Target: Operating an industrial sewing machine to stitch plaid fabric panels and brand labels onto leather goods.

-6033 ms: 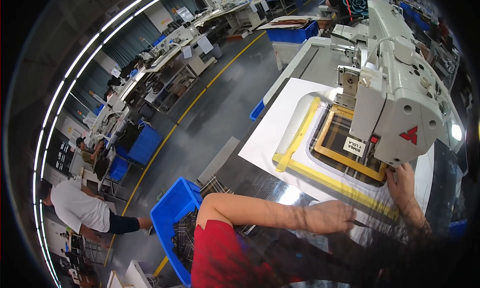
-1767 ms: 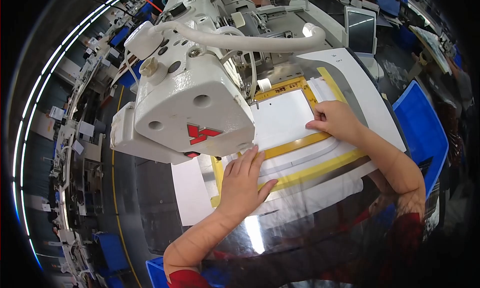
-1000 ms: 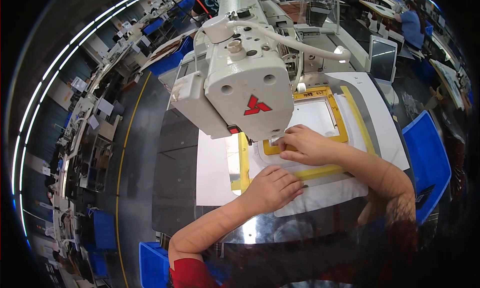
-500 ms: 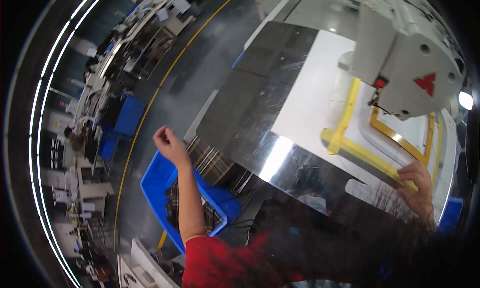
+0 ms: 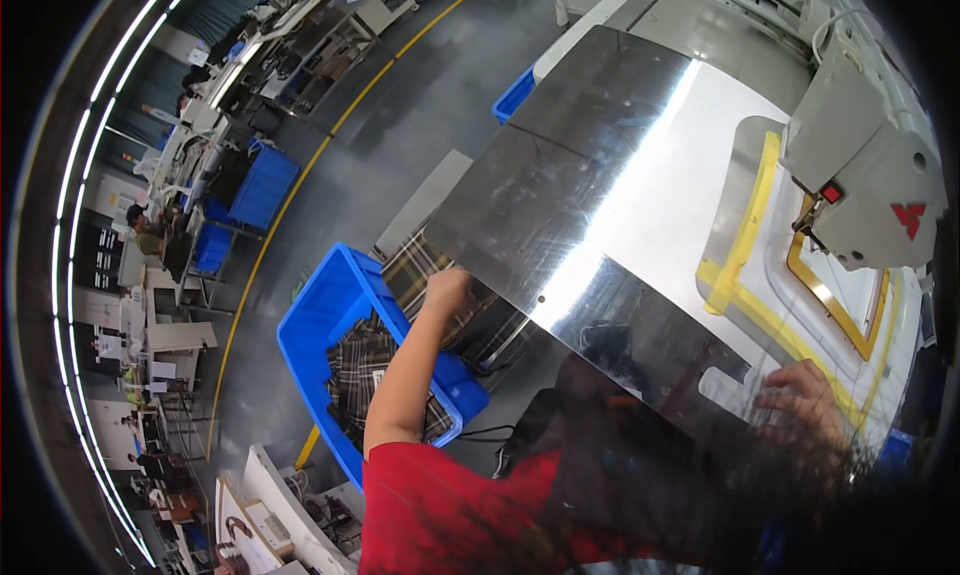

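At the left edge of the dark metal plate (image 5: 530, 205), my left hand (image 5: 447, 293) has its fingers curled down on a brown-and-black plaid cloth (image 5: 405, 273). The fingertips are hidden behind the hand. More plaid pieces (image 5: 365, 360) lie in a blue bin (image 5: 312, 325) under my left forearm. My right hand (image 5: 800, 395) is open, fingers apart and loosely bent, by the near right edge of the white work surface (image 5: 665, 175). Close beyond it are yellow tape strips (image 5: 745, 230) and a gold-coloured frame (image 5: 830, 293) beneath the sewing machine head (image 5: 865, 190).
A grey board (image 5: 425, 203) stands out behind the plaid cloth. Another blue bin (image 5: 513, 97) sits past the plate's far left edge. A yellow floor line (image 5: 330, 140) runs along the aisle, with workbenches and a person (image 5: 150, 230) further left.
My left hand has come down and rightward from the air above the bin's edge onto the plaid cloth. My right hand has shifted slightly left and nearer. The whole view has turned a little.
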Demonstrator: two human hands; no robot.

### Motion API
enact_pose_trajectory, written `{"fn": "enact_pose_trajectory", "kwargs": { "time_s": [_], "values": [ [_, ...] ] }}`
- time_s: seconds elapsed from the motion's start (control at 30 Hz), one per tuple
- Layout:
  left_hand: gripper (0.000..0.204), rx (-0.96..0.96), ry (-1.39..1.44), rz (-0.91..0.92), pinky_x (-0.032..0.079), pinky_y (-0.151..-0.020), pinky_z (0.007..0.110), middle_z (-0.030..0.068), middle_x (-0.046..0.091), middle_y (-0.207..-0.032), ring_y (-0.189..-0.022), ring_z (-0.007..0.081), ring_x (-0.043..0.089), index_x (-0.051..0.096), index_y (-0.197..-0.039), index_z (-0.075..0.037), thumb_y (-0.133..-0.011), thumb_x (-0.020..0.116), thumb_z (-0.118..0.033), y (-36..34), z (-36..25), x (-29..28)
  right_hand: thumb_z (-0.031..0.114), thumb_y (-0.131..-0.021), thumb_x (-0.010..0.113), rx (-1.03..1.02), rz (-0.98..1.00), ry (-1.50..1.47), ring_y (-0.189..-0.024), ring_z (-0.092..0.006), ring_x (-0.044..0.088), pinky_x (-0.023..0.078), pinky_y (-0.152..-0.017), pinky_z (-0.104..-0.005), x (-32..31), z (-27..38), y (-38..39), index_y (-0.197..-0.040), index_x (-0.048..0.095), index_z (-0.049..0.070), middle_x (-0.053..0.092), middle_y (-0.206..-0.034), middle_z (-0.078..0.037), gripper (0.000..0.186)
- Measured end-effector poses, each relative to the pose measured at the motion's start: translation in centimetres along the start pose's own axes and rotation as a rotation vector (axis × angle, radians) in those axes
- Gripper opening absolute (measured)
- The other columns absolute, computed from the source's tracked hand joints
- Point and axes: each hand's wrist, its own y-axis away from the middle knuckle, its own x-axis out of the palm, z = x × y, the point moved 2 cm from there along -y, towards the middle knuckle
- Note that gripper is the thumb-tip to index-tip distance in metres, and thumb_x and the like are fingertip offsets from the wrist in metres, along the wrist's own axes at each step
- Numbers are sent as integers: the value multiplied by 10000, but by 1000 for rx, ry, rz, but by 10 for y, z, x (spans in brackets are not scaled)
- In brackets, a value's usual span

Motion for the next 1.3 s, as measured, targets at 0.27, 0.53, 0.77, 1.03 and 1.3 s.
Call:
{"fn": "enact_pose_trajectory", "kwargs": {
  "time_s": [0.27,0.53,0.77,1.03,1.3],
  "values": [
    [152,-628,1983,-441,494,-730,326,0,631,-795,-729,151,600,625,-908,-79,-815,590,-195,49,116,-8,140,-516,847,-46,3,15,-981,-285,559,448,-857,-391,-10,11,3,-897,725,139,628,-1051,-41,399],
    [347,9,1655,-197,487,-824,294,85,656,-1046,-940,183,627,600,-1118,-3,-798,563,-132,4,-24,-221,183,-612,826,-90,60,-52,-982,-265,560,451,-854,-377,0,7,-10,-922,721,156,628,-1063,-25,329],
    [195,600,752,-17,489,-760,342,90,619,-893,-835,227,607,618,-934,-30,-802,651,-170,-74,-227,-237,206,-695,801,-176,-21,19,-997,-248,564,453,-864,-358,-8,17,3,-978,702,173,615,-1116,-10,302],
    [515,476,418,-106,494,-840,365,121,600,-1082,-919,256,622,602,-1121,-20,-720,804,-273,-137,-246,-262,202,-749,756,-226,-95,27,-1063,-257,568,454,-904,-388,-13,6,-25,-1100,655,135,609,-1159,-42,371],
    [268,462,942,511,478,-732,301,12,653,-818,-773,89,565,677,-996,-29,-816,744,-216,-206,-275,-254,137,-834,572,-504,-169,864,-1107,-277,599,457,-974,-379,14,11,-112,-1117,615,36,634,-1152,-116,304]
  ]
}}
